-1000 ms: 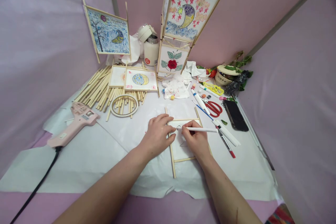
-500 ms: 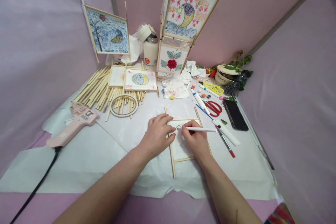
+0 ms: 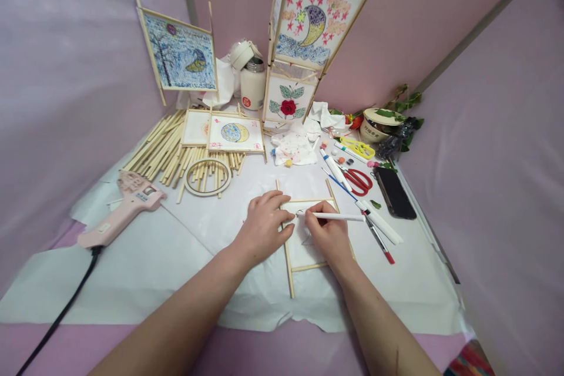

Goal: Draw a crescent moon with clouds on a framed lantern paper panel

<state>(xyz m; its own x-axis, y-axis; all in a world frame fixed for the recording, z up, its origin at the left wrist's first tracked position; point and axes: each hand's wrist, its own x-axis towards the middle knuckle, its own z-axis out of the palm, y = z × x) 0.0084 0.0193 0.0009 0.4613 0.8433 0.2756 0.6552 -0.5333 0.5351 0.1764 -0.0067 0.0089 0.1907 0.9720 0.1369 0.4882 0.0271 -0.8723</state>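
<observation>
Neat drawing needed the right hand's (image 3: pixel 331 234) low grip on the slim white pen (image 3: pixel 342 217), the unclenched left hand (image 3: pixel 263 226) steadying the wood-framed white sheet (image 3: pixel 305 256)

The slim sticks (image 3: pixel 152 147) heaped on the left look like pale, matt wood. The glue gun (image 3: pixel 118 217) appears to be smooth pink plastic. On the right, the phone (image 3: pixel 396 192) has a dark, glossy face, and the scissors (image 3: pixel 359 182) have red, plastic-looking handles. The far bottle (image 3: pixel 252 85) shows a shiny metal neck above a smooth cream body. Crumpled, matt white tissue (image 3: pixel 295 148) looks papery.
</observation>
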